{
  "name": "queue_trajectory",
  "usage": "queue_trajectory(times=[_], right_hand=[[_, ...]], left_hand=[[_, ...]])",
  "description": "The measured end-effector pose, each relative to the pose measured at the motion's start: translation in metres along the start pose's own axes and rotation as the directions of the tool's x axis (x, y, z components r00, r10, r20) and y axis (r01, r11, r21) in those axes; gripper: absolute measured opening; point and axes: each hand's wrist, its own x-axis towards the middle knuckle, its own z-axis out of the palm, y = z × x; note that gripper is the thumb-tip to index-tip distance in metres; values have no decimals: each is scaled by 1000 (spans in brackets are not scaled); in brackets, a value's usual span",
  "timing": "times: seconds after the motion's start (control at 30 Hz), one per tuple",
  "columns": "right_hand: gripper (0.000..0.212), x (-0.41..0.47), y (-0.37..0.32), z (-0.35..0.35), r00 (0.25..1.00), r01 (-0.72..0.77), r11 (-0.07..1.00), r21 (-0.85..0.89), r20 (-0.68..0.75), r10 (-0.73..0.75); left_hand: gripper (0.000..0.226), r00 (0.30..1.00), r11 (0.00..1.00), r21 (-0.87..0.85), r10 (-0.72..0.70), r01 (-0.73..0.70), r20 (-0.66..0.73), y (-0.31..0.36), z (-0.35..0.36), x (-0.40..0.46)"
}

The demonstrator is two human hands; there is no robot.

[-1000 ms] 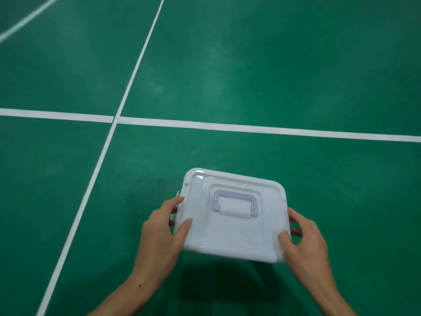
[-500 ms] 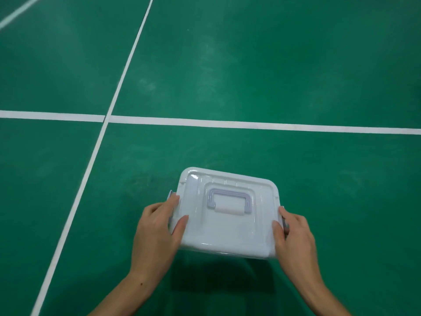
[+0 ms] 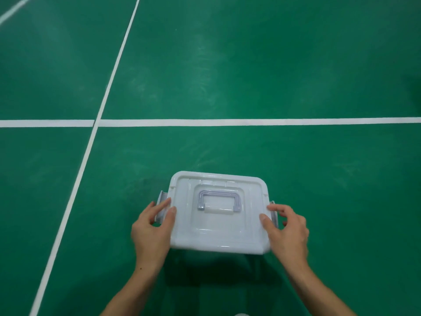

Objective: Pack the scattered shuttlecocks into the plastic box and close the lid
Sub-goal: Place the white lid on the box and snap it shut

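Forearms reach in from the near edge toward a white plastic box standing on the green court floor. Left hand pinches the flipped-out left latch, thumb on the lid. Right hand curls round the right latch, thumb at the lid's edge. Lid is on; handle lies flat. No shuttlecocks are visible. Risks, as judged: a latch pressed while the lid sits crooked may miss its catch, and uneven pushing could skid the box. Beyond, white court lines cross.
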Motion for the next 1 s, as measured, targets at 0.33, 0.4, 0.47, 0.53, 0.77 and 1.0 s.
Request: queue_trajectory(times=[0.33,0.4,0.47,0.53,0.77,1.0], right_hand=[[40,11,-1,-9,952,-253,867,429,270,144],[44,6,-4,-2,982,-147,903,404,172,84],[46,3,-3,3,988,-115,917,382,140,65],[45,1,-5,4,994,-68,951,302,105,38],[45,-5,-10,7,995,98,995,-31,10,-98],[33,5,-20,-8,969,182,969,-164,198,-149]], left_hand=[[40,900,896,-217,-316,387,300,14,-14,25],[43,933,915,-240,-269,326,241,15,-11,22],[42,954,937,-220,-232,272,191,12,-6,19],[39,971,966,-158,-182,207,156,9,-2,16],[25,992,934,336,124,-119,7,10,11,4],[20,986,915,379,91,-138,139,20,-5,13]])
